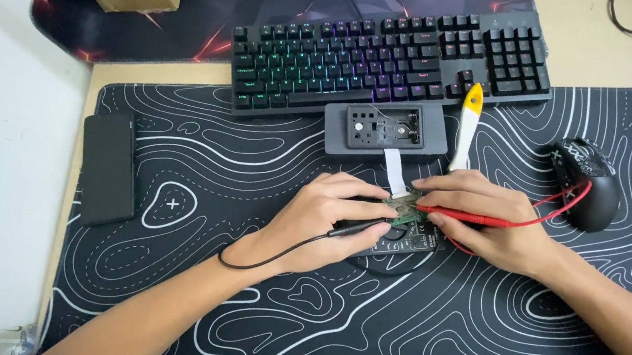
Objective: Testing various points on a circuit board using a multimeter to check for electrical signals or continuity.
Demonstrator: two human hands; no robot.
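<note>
The small green circuit board (405,209) lies on the table between both grips. The left hand (324,217) pinches the black probe (357,228), pointing right; the right hand (485,221) pinches the red probe (455,212), pointing left. Both tips meet on the board, equally near.

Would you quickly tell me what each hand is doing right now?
Left hand: closed on the black probe.
Right hand: closed on the red probe, tip at the green circuit board.

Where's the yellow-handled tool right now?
In the head view, the yellow-handled tool lies right of centre on the desk mat, just beyond the right hand, between the grey casing and the mouse.
</note>
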